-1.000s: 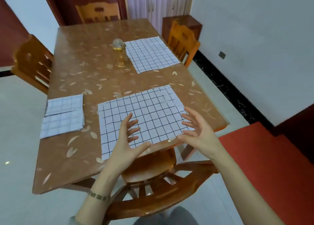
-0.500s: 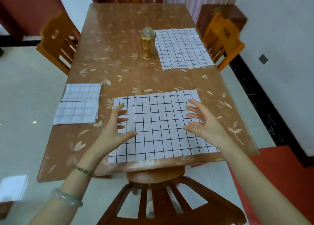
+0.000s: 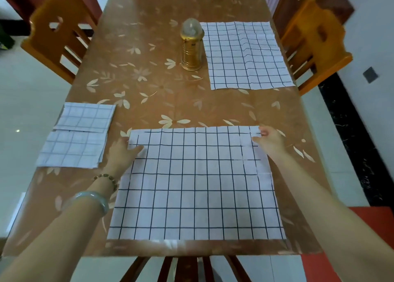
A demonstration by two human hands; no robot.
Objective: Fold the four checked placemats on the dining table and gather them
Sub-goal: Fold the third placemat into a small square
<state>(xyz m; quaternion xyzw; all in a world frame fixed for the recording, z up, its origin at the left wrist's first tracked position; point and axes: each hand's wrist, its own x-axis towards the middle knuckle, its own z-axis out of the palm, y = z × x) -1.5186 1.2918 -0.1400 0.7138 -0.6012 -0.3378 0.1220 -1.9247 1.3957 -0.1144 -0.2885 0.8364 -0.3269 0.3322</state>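
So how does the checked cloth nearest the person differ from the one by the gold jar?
The near white checked placemat lies at the front edge of the brown table; the far white checked placemat lies beside the gold domed jar. The left hand and right hand pinch the near one's far corners; the far one is untouched. The far one shows a ripple down its middle; the near one lies smoother. Both are unfolded.

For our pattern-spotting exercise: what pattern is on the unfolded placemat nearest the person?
The placemat is white with thin dark grid lines, best seen in the head view.
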